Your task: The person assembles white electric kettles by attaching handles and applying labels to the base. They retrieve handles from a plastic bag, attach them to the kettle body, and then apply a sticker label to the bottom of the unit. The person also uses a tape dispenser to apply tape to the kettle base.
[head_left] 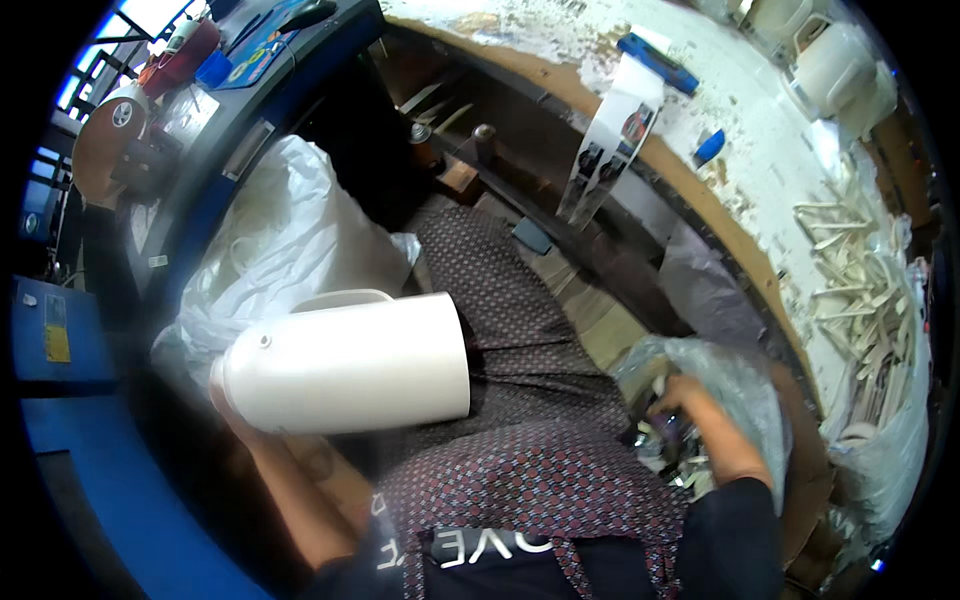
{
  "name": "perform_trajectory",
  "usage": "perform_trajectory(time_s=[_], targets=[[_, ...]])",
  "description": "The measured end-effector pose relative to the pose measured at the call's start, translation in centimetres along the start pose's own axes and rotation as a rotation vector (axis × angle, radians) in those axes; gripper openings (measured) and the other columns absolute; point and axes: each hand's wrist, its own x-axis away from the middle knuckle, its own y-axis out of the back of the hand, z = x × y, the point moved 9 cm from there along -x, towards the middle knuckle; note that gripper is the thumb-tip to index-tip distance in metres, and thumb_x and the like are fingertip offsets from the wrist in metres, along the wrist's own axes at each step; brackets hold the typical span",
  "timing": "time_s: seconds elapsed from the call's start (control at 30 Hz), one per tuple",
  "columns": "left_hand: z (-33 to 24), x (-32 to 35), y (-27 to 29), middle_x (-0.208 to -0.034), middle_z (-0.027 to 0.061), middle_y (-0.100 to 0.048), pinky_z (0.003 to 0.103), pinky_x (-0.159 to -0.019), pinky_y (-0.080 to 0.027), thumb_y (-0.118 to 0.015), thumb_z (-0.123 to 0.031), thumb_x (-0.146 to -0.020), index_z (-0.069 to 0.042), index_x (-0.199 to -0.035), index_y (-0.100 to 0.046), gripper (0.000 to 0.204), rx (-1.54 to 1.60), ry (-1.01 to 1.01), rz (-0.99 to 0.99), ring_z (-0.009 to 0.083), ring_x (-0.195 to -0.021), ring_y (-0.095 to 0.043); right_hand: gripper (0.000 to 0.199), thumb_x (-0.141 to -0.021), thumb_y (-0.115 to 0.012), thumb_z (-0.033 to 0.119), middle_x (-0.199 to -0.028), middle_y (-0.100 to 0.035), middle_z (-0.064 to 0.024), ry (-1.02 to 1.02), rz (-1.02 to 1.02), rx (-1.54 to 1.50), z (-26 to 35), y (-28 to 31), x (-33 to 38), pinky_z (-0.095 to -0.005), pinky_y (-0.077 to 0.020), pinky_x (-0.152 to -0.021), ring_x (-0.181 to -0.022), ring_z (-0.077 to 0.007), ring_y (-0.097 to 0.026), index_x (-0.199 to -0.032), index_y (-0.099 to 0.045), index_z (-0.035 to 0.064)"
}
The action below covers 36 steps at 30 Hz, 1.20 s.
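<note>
White jug body held over the lap at a cluttered workshop bench.

A dust-caked bench (740, 110) was seen curving right, two more white jugs (830, 65) on it. One jug body (350, 375) was gripped sideways by the left hand (222, 400); right hand (700, 415) was sunk in a clear bag (740, 385), fingers' state could not be told.

Light is uneven; the brightest patch is the window (150, 15) at the upper left, washed out to near white; the pale workbench top (760, 120) at the upper right is also strongly lit and close to glare; the white jug (350, 375) reads bright but slightly soft, perhaps from motion; the space under the bench lies in deep shadow; the fisheye bends straight edges toward the rim, and black corners frame the round view; the lower left is blurred.
</note>
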Motion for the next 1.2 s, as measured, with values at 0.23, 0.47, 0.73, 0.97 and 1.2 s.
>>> perform_trajectory(time_s=[0.23, 0.47, 0.73, 0.97, 1.2], targets=[[0.1, 4.1, 1.0, -0.132, 0.0122, -0.054, 0.042, -0.104, -0.041, -0.028, -0.049, -0.102, -0.003, -0.133, -0.049, 0.059, 0.113, 0.067, -0.290, 0.0269, -0.115, -0.053, 0.070, -0.062, -0.087, 0.034, -0.104, -0.064, -0.0147, 1.057, -0.652, -0.823, 24.6, 27.9, 23.4, -0.0354, -0.0487, -0.085, -0.095, -0.0240, -0.063, -0.118, -0.058, 0.0026], [1.5, 6.4, -1.3, -0.139, 0.0099, -0.049, 0.040, -0.106, -0.039, -0.025, -0.051, -0.101, -0.007, -0.140, -0.044, 0.061, 0.501, 0.143, -0.274, 0.0255, -0.124, -0.048, 0.082, -0.051, -0.091, 0.031, -0.095, -0.058, -0.0129, 1.764, -1.376, -0.517, 37.6, 26.2, 37.0, -0.0396, -0.0491, -0.076, -0.087, -0.0296, -0.057, -0.118, -0.058, -0.0008], [3.5, 7.7, 1.5, -0.132, 0.0079, -0.055, 0.039, -0.102, -0.042, -0.028, -0.049, -0.101, -0.008, -0.133, -0.050, 0.057, 0.501, 0.170, -0.360, 0.0238, -0.118, -0.052, 0.086, -0.048, -0.094, 0.033, -0.095, -0.058, -0.0117, 1.902, -1.274, -0.436, 39.7, 22.2, 36.9, -0.0400, -0.0503, -0.075, -0.086, -0.0290, -0.057, -0.119, -0.056, 0.0016], [-0.6, 5.0, 1.1, -0.119, 0.0084, -0.060, 0.036, -0.094, -0.046, -0.031, -0.038, -0.103, -0.004, -0.124, -0.054, 0.046, 0.234, -0.065, -0.347, 0.0202, -0.103, -0.058, 0.091, -0.050, -0.093, 0.045, -0.103, -0.057, -0.0146, 1.885, -1.329, -0.485, 38.1, 24.4, 36.7, -0.0422, -0.0497, -0.079, -0.093, -0.0306, -0.058, -0.119, -0.054, 0.0006], [1.1, 5.0, 2.4, -0.130, 0.0086, -0.056, 0.041, -0.099, -0.043, -0.036, -0.051, -0.100, -0.007, -0.130, -0.053, 0.056, 0.580, 0.024, -0.407, 0.0253, -0.114, -0.054, 0.111, -0.074, -0.038, 0.089, -0.129, -0.052, -0.0223, 1.956, -0.968, -0.887, 34.9, 30.4, 31.6, -0.0461, -0.0379, -0.103, -0.119, -0.0323, -0.051, -0.140, -0.041, -0.0003]])
